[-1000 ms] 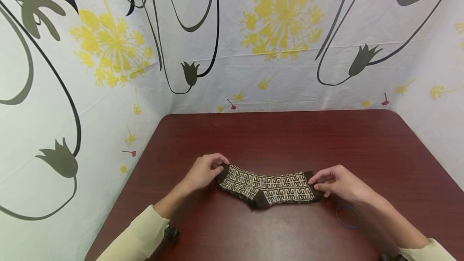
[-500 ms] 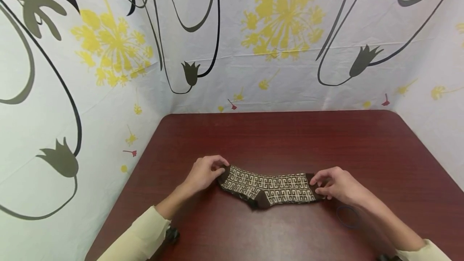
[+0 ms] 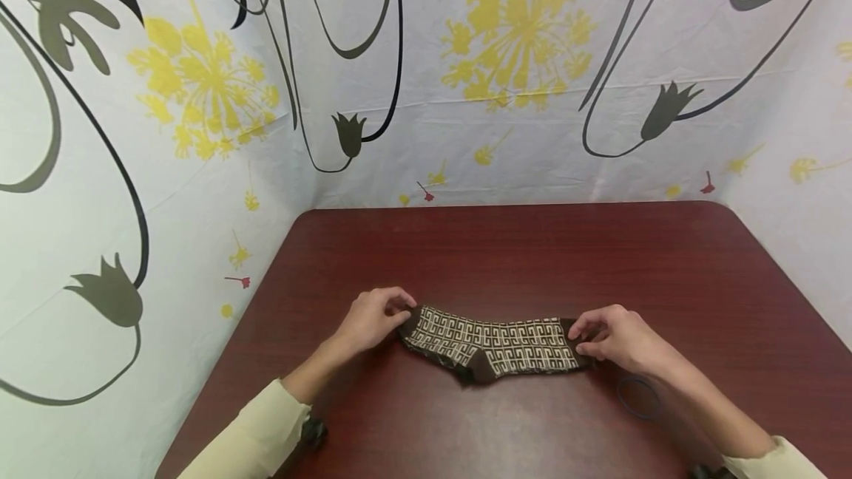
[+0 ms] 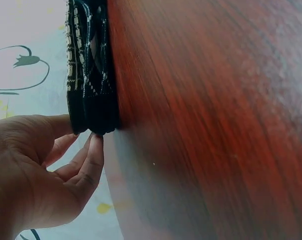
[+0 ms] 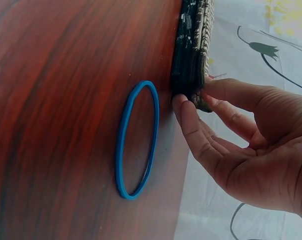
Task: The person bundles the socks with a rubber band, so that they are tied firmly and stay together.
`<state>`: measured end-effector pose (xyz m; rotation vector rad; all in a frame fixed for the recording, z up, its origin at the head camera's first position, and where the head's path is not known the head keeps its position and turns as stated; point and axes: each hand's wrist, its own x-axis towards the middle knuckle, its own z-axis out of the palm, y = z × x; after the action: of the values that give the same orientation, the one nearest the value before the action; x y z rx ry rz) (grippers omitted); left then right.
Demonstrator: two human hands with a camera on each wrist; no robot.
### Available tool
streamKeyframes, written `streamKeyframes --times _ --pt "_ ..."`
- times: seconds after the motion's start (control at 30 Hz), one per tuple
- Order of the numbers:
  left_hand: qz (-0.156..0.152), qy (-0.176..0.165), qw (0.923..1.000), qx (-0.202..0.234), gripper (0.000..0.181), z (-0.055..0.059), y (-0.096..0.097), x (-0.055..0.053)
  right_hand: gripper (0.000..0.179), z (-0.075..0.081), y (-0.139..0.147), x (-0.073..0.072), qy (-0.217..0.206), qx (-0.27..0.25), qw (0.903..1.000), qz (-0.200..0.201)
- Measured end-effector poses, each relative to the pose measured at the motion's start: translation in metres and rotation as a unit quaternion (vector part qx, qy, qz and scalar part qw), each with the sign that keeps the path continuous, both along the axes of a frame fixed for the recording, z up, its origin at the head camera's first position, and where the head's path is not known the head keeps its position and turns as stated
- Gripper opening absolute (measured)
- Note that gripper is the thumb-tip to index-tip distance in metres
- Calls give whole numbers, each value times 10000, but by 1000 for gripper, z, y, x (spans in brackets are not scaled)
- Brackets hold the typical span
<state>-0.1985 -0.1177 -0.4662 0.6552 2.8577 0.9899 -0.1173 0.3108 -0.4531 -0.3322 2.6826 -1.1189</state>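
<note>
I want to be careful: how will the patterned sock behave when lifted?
The sock probably sags, being soft-looking fabric. It likely won't roll, lying flat. Its layers may shift: separate edges show at the left hand.

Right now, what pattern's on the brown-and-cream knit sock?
Cream, maze-like lines on brown; the knit sock shows best in the head view.

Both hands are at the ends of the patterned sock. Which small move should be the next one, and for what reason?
Probably the left hand should fold the toe end toward the cuff: the patterned sock lies stretched out, that hand pinches the toe, and the right hand can steady the cuff. The blue band can likely wait.
</note>
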Motion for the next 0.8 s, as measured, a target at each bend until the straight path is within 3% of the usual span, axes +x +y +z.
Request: streamKeyframes --times 0.53,0.8 --pt "45 45 9996 -272 14 -3 -4 -3 10 -3 6 -2 -35 -27 9999 -107" --pt "105 3 9998 -140 12 4 -5 -7 21 -2 21 1 -209 -737 9969 189"
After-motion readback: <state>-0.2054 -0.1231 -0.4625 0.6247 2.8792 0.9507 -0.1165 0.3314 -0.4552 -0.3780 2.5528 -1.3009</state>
